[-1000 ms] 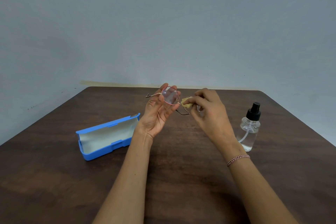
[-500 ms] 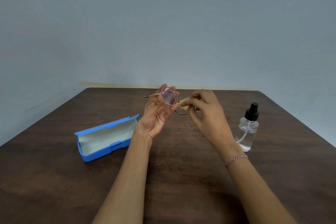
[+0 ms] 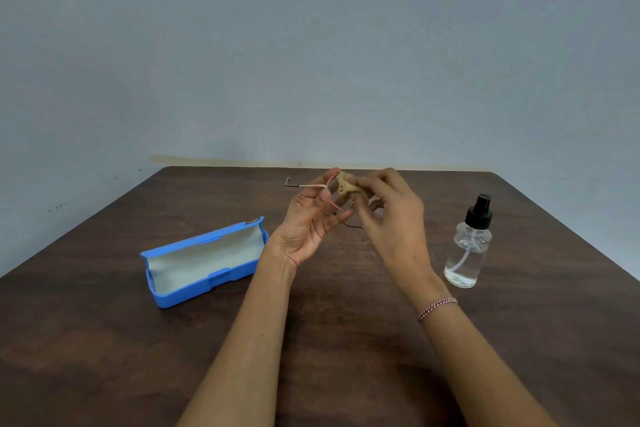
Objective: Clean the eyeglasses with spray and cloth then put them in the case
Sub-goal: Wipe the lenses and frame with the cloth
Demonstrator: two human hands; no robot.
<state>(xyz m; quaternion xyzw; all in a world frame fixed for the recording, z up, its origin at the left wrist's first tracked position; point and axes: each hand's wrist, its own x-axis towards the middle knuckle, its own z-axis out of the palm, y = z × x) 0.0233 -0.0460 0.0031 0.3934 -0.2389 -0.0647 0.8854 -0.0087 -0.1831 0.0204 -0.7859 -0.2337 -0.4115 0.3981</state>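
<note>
Left hand [image 3: 308, 225] raised above the dark table [image 3: 346, 340], fingers pinching the eyeglasses [image 3: 331, 196] by the frame, right hand [image 3: 391, 215] pinching a tan cloth [image 3: 347, 185] against the lens, open blue case [image 3: 204, 262] lying left, spray bottle [image 3: 469, 246] upright right

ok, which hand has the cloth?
The right hand, the one with the braided bracelet on its wrist, pinches the tan cloth against a lens. The left hand only holds the glasses.
</note>
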